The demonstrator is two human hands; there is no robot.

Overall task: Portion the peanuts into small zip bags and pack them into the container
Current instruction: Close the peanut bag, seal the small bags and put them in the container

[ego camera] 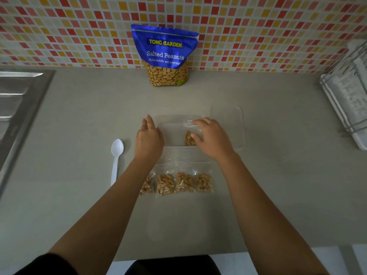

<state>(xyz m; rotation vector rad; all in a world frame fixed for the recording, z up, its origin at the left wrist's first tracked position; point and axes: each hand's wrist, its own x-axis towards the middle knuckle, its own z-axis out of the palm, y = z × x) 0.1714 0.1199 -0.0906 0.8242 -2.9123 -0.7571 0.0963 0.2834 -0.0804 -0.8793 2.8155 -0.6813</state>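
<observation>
Nearest: both forearms come in over the table (79,120) edge. Btwn them, row of 4 filled zip bags (184,182) lying side by side, just in front of the clear container (172,121). Right hand (210,137) is inside the container, fingers + thumb curled round a 5th peanut bag (189,138). Left hand (149,139), fingers straight, rests against container's left wall. Clear lid (236,116) to the right, white spoon (117,155) to the left, blue peanut pouch (165,56) upright at the tiled wall. Sink (19,92) far left, dish rack (347,96) far right.
</observation>
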